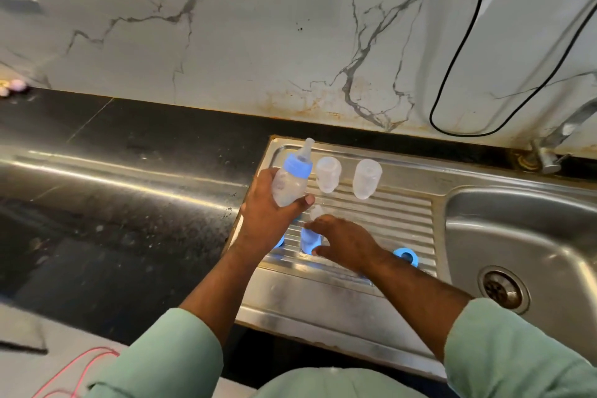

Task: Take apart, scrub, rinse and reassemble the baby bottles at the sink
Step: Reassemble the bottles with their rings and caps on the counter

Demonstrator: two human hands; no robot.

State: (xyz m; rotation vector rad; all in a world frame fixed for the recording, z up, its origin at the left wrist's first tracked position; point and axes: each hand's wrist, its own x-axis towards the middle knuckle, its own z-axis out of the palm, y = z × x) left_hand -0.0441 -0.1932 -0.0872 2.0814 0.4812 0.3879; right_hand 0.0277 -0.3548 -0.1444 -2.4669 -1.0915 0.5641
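Reassembly: my left hand [265,213] grips bottle [290,182]; right hand [342,241], fingers loose, reaches nipple [317,212]; I'd seat it squarely in collar [309,241].

Black cable [458,52] on marble wall [226,26]

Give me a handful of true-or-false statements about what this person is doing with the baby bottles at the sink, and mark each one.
1. The left hand holds an assembled bottle with a blue collar and teat. True.
2. Two clear bottle bodies stand on the ribbed draining board. True.
3. Water is running from the tap. False: no water stream shows.
4. The right hand reaches over the blue parts on the draining board. True.
5. The sink basin is full of bottles. False: no bottles lie in it; only the drain shows.
6. A blue ring lies on the black counter. False: it lies on the draining board.
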